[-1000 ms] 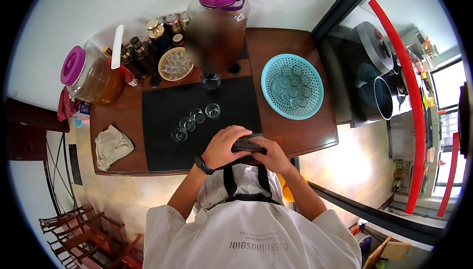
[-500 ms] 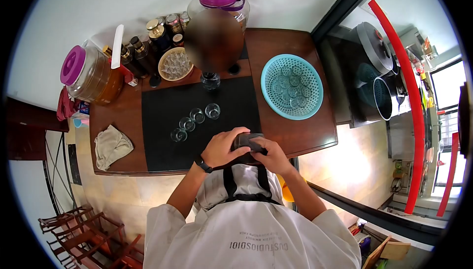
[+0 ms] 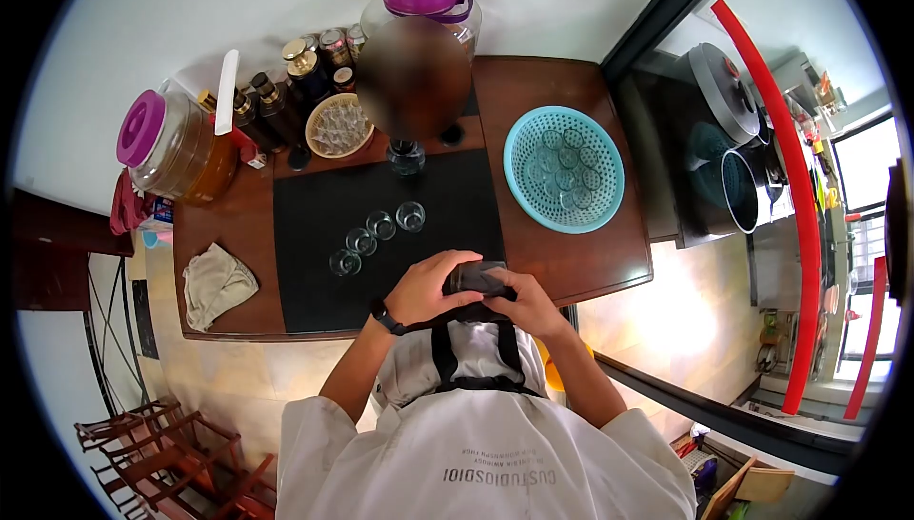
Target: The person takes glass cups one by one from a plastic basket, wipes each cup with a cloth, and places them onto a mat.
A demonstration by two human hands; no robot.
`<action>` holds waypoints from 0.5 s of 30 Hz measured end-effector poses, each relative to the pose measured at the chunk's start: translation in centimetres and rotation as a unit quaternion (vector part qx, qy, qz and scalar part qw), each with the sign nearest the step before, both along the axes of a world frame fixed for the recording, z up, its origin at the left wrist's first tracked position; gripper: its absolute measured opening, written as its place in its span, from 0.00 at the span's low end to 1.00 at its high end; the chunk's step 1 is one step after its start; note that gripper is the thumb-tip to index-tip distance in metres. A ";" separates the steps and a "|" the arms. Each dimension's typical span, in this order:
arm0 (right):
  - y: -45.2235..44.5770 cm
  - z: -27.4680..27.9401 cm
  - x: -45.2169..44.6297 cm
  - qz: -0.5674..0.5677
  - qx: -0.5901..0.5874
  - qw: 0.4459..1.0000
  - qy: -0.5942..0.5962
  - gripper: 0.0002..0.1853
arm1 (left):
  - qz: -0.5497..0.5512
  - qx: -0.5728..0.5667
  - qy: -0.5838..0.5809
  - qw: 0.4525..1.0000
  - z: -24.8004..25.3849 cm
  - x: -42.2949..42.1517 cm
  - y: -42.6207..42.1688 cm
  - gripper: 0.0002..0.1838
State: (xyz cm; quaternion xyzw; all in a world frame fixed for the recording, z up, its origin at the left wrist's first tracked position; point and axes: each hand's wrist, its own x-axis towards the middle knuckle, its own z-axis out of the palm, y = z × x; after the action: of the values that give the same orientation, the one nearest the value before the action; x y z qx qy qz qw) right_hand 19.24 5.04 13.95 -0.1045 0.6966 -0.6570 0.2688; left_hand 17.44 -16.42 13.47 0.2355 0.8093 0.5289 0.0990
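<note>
Dark piece [image 3: 470, 278], sheen visible, material unclear, near mat's [image 3: 324, 206] lower edge. Left hand [image 3: 419, 293] and right hand [image 3: 531, 307] pinch it between fingers [image 3: 465, 299]. Four round clear glasses [image 3: 410, 216], slanting row, 10 o'clock. Perforated plastic basket [image 3: 515, 177], 1 o'clock. Crumpled cloth [image 3: 218, 285], 9 o'clock, on glossy wooden bench [image 3: 562, 268].

Both your forearms reach forward from bent elbows, angling inward so your hands meet close together in front of your waist. Your left hand [image 3: 421, 291] has its fingers curved in a grasp, knuckles outward. Your right hand [image 3: 528, 303] faces it, its fingers bent inward, partly hidden from view.
</note>
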 end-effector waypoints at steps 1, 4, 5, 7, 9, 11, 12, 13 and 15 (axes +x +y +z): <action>0.2 0.0 -0.1 0.008 -0.002 1.000 -0.018 0.15 | -0.001 -0.009 0.063 0.998 0.2 0.0 0.0 0.31; 0.4 1.3 -0.4 -0.020 -0.044 0.989 -0.141 0.16 | -0.004 -0.015 0.177 0.984 -0.5 -0.6 -0.3 0.30; 0.5 1.5 -0.4 -0.049 -0.070 0.976 -0.198 0.14 | -0.005 -0.014 0.177 0.984 -0.5 -0.6 -0.3 0.30; 1.5 0.1 -0.6 -0.046 -0.106 0.970 -0.215 0.14 | 0.001 -0.050 0.213 0.976 -0.3 -0.7 -0.5 0.29; 1.8 0.0 -0.6 -0.040 -0.141 0.961 -0.234 0.14 | 0.010 -0.052 0.205 0.977 -0.5 -0.6 -0.6 0.29; 1.7 1.1 -0.6 -0.070 -0.086 0.973 -0.201 0.14 | 0.019 -0.055 0.199 0.978 -0.5 -0.6 -0.6 0.28; 1.5 1.5 -0.6 -0.071 -0.085 0.973 -0.201 0.14 | 0.017 -0.047 0.184 0.982 -0.5 -0.5 -0.6 0.27; 1.2 1.8 -0.5 -0.036 -0.056 0.985 -0.159 0.15 | 0.015 -0.038 0.168 0.985 -0.5 -0.3 -0.6 0.26; 0.7 1.1 -0.5 0.044 -0.010 0.995 -0.090 0.15 | -0.002 -0.041 0.167 0.985 -0.7 -0.2 -0.1 0.25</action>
State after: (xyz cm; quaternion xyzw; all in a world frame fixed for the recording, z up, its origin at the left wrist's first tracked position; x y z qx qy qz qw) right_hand 18.74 5.72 15.05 -0.0779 0.6576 -0.6584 0.3578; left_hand 17.22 -16.52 12.77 0.3180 0.8350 0.4482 -0.0268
